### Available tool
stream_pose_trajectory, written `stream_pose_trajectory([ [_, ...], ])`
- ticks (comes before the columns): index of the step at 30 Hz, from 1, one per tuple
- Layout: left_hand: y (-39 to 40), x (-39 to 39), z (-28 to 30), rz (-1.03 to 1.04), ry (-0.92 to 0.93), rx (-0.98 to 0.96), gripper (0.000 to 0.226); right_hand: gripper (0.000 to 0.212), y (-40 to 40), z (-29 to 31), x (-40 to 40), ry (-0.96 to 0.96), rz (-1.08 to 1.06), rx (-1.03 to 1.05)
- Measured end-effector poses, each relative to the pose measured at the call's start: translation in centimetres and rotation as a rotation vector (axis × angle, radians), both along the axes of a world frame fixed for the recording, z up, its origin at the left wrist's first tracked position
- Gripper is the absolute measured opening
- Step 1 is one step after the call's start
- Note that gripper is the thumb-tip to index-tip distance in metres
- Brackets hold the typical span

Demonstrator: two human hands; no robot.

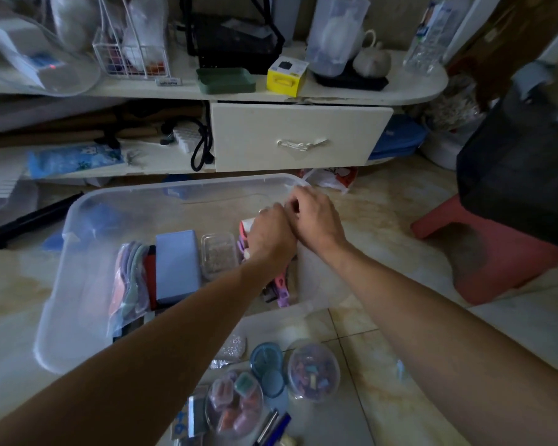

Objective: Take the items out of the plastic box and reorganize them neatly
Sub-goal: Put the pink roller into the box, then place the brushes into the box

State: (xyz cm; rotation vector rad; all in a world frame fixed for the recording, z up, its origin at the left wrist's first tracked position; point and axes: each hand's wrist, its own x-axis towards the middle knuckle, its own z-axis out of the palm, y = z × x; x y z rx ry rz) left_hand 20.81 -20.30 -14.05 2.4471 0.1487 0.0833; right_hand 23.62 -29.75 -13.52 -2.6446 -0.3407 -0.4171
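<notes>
The clear plastic box (78, 239) sits open on the tiled floor at centre. Inside, toward its 6 o'clock wall, stand a bag of coloured pieces (129, 278), a pale blue box (178, 265) and a small clear case (219, 252) — side by side. At 3 o'clock lie pink and purple clips (281, 288), partly hidden.

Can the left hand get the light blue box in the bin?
Probably yes. The light blue rectangular box stands uncovered in the open clear plastic bin, just beside the left hand.
</notes>
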Motion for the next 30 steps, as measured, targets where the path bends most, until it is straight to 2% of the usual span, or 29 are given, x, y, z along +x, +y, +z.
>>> stream_pose_trajectory([
  [4, -3.8, -0.5, 2.1, -0.015, -0.085, -0.04, 0.028, 0.013, -6.1, 2.0, 0.0, -0.203, -0.172, 0.118],
  [7, -7.6, -1.6, 2.9, -0.098, -0.199, -0.061, 0.031, 0.012, -12.7, 0.7, -0.9, -0.171, -0.374, 0.157],
  [10, -11.7, -3.5, 2.2, -0.302, -0.309, -0.076, 0.029, 0.018, -18.8, -2.6, -2.6, 0.05, -0.543, 0.057],
  [13, -16.6, -5.5, 0.4, -0.52, -0.347, 0.01, 0.029, 0.028, -24.7, -6.8, -4.5, 0.432, -0.621, -0.106],
  [15, -19.0, -6.6, -1.9, -0.612, -0.214, 0.115, 0.029, 0.035, -27.1, -9.2, -6.3, 0.665, -0.622, -0.149],
  [18, -20.1, -7.7, -6.9, -0.723, 0.27, 0.364, 0.038, 0.052, -28.5, -11.4, -8.6, 0.822, -0.641, -0.11],
  [20, -19.3, -8.4, -9.3, -0.815, 0.557, 0.555, 0.069, 0.074, -28.5, -12.6, -9.4, 0.886, -0.642, 0.002],
  [22, -17.7, -9.5, -10.2, -0.899, 0.757, 0.721, 0.108, 0.088, -28.0, -13.7, -9.8, 0.921, -0.643, 0.042],
  [24, -15.8, -10.8, -10.1, -0.943, 0.853, 0.854, 0.121, 0.087, -27.4, -15.1, -10.1, 0.899, -0.655, -0.015],
  [26, -14.0, -12.3, -10.0, -0.971, 0.857, 0.961, 0.124, 0.078, -27.0, -16.1, -10.2, 0.839, -0.686, -0.043],
  [29, -12.3, -13.5, -10.8, -0.901, 0.774, 0.945, 0.123, 0.047, -26.2, -17.2, -10.0, 0.783, -0.728, 0.014],
  [30, -11.9, -13.6, -11.0, -0.868, 0.743, 0.911, 0.121, 0.043, -25.7, -17.4, -9.9, 0.761, -0.726, -0.007],
])
